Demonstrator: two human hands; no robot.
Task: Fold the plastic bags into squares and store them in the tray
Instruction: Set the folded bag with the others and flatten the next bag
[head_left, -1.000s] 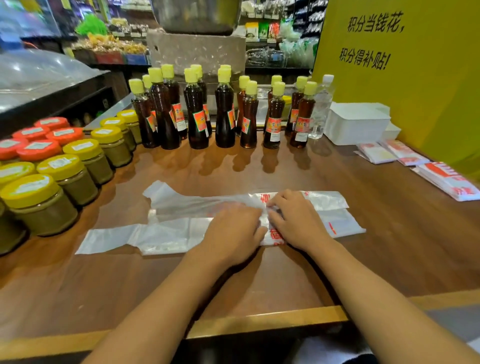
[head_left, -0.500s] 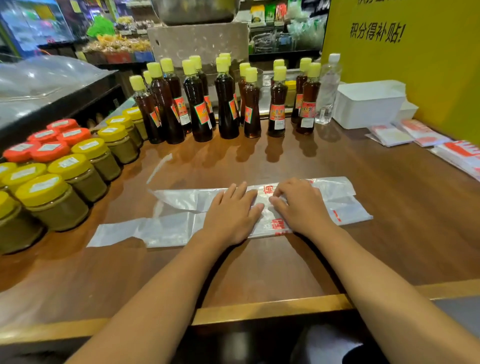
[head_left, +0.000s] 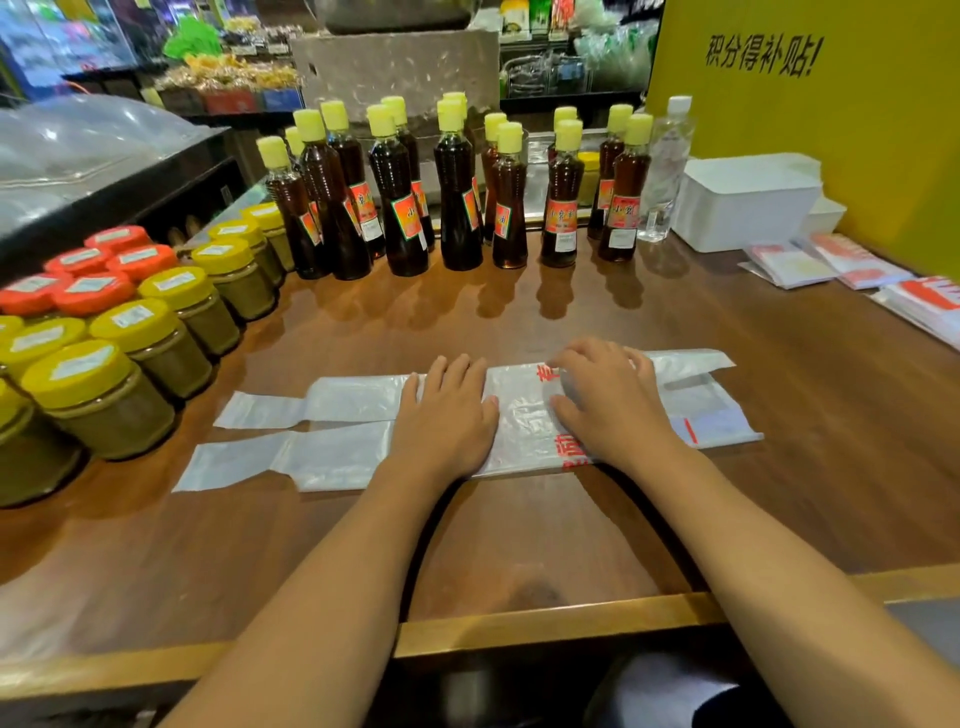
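Centre of frame, on brown wooden counter (head_left: 519, 530): thin translucent white plastic bag with red print (head_left: 524, 421), lying flat in a long strip, two handle straps trailing toward frame left.
Left hand (head_left: 447, 421): fingers straight, palm pressing the bag's middle.
Right hand (head_left: 608, 400): fingers bent, fingertips on the printed part; a pinch cannot be confirmed.
Handling (judgement): very light, limp, slippery, springs open; take by edges, press creases.
Tray: white rectangular plastic tray (head_left: 748, 208), upper right, well apart.

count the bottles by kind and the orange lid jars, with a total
dark bottles with yellow caps: 14
clear bottle with a white cap: 1
orange-lidded jars: 5
total: 20
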